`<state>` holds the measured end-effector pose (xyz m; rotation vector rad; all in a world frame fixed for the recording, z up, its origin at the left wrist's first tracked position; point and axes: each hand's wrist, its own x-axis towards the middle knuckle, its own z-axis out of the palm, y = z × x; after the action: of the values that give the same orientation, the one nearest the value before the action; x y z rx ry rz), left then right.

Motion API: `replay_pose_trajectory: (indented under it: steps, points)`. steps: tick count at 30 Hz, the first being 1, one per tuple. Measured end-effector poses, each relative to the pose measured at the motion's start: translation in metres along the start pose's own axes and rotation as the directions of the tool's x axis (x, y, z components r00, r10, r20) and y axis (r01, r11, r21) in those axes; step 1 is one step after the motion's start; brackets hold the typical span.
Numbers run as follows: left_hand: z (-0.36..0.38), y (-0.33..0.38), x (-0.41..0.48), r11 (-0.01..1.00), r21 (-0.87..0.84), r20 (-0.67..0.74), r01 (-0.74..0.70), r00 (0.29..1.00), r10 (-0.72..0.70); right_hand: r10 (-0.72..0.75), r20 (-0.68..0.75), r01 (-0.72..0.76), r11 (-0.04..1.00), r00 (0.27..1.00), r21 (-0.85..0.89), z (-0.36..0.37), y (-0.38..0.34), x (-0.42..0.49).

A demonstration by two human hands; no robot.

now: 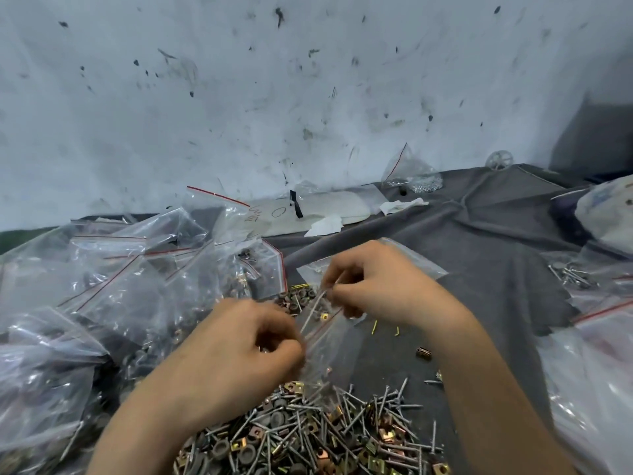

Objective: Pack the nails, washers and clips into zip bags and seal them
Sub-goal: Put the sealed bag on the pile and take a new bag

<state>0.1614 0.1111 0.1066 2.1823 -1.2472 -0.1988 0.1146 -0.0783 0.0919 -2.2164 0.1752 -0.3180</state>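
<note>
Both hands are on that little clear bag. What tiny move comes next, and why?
Probably slip the nail down into the zip bag: the left hand pinches its red-striped mouth, and the right hand seems to pinch the nail right at that opening.

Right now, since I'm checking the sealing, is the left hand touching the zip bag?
Touching: the head view shows the left hand pinching the zip bag at its red-striped mouth.

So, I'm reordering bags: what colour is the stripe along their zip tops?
Red; the head view shows it best on the bags at left.
</note>
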Motion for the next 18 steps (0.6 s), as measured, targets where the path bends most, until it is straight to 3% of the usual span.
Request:
replay_pose_trajectory:
  steps: [3,4,5,7,10,13,18]
  points:
    - [-0.003,-0.010,0.003,0.999,0.026,-0.158,0.045,0.987,-0.041,0.087,0.108,-0.123,0.910,0.990,0.395,0.000,0.016,0.007]
    - [-0.005,-0.015,0.004,0.997,0.056,-0.245,0.056,0.969,-0.040,0.131,0.122,-0.173,0.874,0.984,0.454,-0.001,0.022,0.009]
    - [-0.008,-0.018,0.005,0.995,0.075,-0.327,0.063,0.944,-0.035,0.178,0.111,-0.209,0.878,0.978,0.431,0.000,0.028,0.012]
    - [-0.011,-0.022,0.004,0.993,0.096,-0.435,0.070,0.900,-0.021,0.292,0.058,-0.297,0.943,0.955,0.147,0.007,0.041,0.017]
    - [-0.012,-0.020,0.003,0.989,0.123,-0.464,0.082,0.886,-0.016,0.405,0.131,-0.385,0.910,0.905,-0.156,0.031,0.054,0.022]
    - [-0.010,-0.019,0.004,0.996,0.061,-0.436,0.059,0.899,-0.027,0.391,0.244,-0.326,0.907,0.887,-0.267,0.059,0.057,0.027]
    - [-0.009,-0.022,0.004,0.999,0.033,-0.333,-0.006,0.943,0.017,0.313,0.342,-0.247,0.943,0.886,-0.222,0.069,0.066,0.030]
